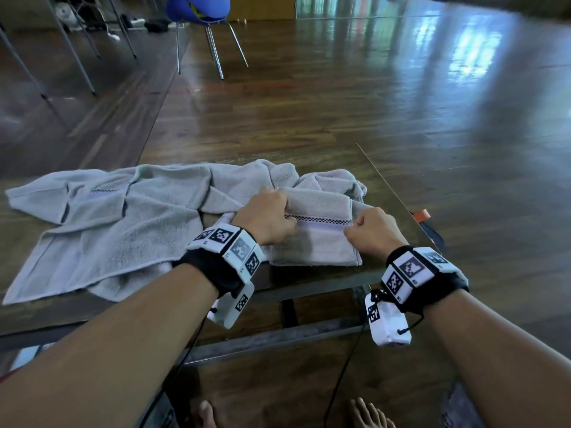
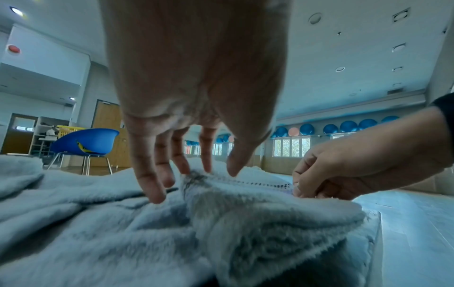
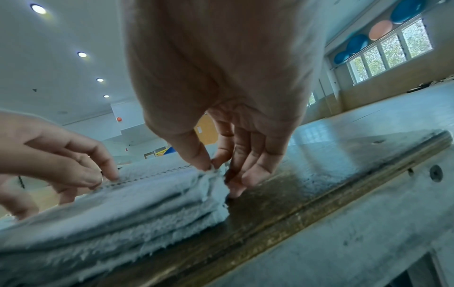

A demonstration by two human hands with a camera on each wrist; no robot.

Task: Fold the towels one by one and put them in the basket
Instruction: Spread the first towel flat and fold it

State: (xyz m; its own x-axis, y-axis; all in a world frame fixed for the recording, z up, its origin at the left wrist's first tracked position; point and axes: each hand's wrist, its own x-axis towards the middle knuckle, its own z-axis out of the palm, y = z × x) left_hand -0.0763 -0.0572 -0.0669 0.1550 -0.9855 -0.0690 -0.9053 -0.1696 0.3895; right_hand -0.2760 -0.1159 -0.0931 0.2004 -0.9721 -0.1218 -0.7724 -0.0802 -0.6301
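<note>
A grey towel [image 1: 318, 242] with a checkered stripe lies folded into a small thick rectangle near the front right of the table [image 1: 46, 310]. My left hand [image 1: 289, 216] pinches its left side at the stripe; in the left wrist view the thumb and fingertips [image 2: 207, 167] press into the fold. My right hand [image 1: 350, 231] pinches the towel's right edge, and the right wrist view shows thumb and forefinger [image 3: 212, 165] closed on the top layer's corner above several stacked layers [image 3: 123, 209]. No basket is in view.
More grey towels [image 1: 123, 223] lie spread and crumpled across the table's left and behind the folded one. An orange-handled item [image 1: 421, 215] sits at the table's right edge. A blue chair [image 1: 197, 7] stands on the wooden floor beyond.
</note>
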